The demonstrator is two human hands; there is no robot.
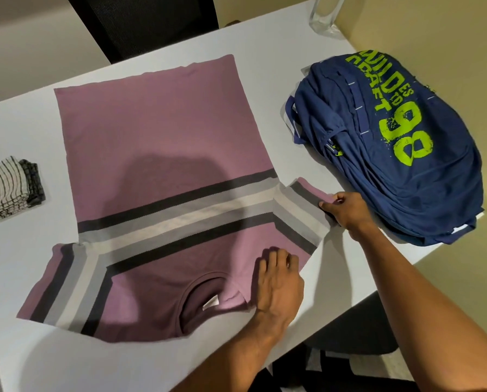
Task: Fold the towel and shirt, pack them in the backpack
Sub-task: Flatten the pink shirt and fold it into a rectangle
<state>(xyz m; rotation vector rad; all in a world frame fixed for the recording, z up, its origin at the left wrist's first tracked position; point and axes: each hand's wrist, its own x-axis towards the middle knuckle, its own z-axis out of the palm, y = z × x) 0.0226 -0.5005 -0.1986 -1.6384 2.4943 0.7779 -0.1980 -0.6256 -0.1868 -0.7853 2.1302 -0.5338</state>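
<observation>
A purple shirt [163,131] with black, grey and white stripes lies spread flat on the white table [265,38], its collar towards me. My left hand [279,281] rests on the shirt's shoulder just right of the collar, fingers laid on the cloth. My right hand [342,207] pinches the end of the right sleeve, beside the backpack. A folded grey-and-white striped towel [10,188] sits at the table's left edge. The navy backpack [406,154] with green lettering lies on its side at the right, and I cannot tell whether it is unzipped.
A clear glass vase [324,15] stands at the table's far right corner. A black chair [143,24] is behind the far edge. The table's near right edge runs just under my right forearm, with dark floor and items below.
</observation>
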